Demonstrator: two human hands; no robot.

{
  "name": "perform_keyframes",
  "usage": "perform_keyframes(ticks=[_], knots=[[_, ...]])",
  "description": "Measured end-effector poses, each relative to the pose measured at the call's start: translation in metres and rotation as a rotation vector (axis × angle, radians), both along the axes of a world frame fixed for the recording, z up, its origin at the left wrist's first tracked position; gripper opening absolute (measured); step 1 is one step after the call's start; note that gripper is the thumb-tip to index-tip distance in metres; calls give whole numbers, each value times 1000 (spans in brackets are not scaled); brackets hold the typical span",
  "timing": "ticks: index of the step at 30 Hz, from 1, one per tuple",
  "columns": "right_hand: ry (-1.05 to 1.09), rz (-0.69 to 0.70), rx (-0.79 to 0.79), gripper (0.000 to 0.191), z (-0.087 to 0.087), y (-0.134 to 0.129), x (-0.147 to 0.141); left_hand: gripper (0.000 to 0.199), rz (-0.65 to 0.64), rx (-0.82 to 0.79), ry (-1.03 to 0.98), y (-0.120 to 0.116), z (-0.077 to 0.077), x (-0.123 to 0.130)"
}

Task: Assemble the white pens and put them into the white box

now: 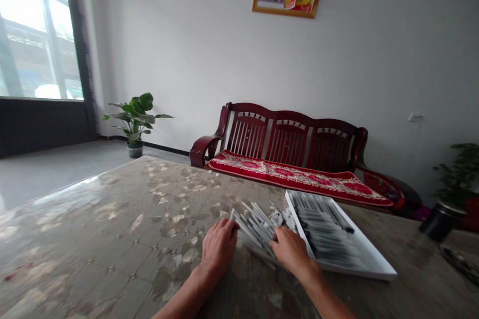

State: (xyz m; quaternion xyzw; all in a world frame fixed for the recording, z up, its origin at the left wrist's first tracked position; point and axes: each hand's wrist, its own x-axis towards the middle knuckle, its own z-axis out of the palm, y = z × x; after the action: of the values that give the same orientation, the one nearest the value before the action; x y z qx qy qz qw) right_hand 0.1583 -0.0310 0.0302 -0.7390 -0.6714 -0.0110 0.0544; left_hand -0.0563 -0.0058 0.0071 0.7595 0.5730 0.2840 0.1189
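My left hand (219, 246) curls at the edge of a loose heap of slender white sticks (258, 229), my right hand (290, 251) lying against it; I can't tell whether either grips any. Just beside, a shallow white rectangular tray (359, 274) already holds packed rows, while the heap remains loose on the mottled glossy table (93, 239).

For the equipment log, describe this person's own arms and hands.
The left hand and right hand are bare, with no gloves, rings or watch in view. The left forearm and right forearm are bare as well: no sleeve, band or cable shows on either, down to the bottom edge of the picture.
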Motion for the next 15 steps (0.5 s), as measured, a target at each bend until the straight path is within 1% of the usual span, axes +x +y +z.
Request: perform_keyframes(ticks=[4,8,11,15], knots=[[-38,-21,-25,18,-3,-1,2,19,-21,45,-3,-1,-4,3],[-78,28,-14,19,-7,-2,-2,19,-33,50,-2,-2,-5,4],[-120,52,-26,20,-5,-3,-8,19,-38,48,-10,-3,-5,4],[-148,31,-46,24,2,-2,-10,18,-47,60,-40,-2,-6,5]])
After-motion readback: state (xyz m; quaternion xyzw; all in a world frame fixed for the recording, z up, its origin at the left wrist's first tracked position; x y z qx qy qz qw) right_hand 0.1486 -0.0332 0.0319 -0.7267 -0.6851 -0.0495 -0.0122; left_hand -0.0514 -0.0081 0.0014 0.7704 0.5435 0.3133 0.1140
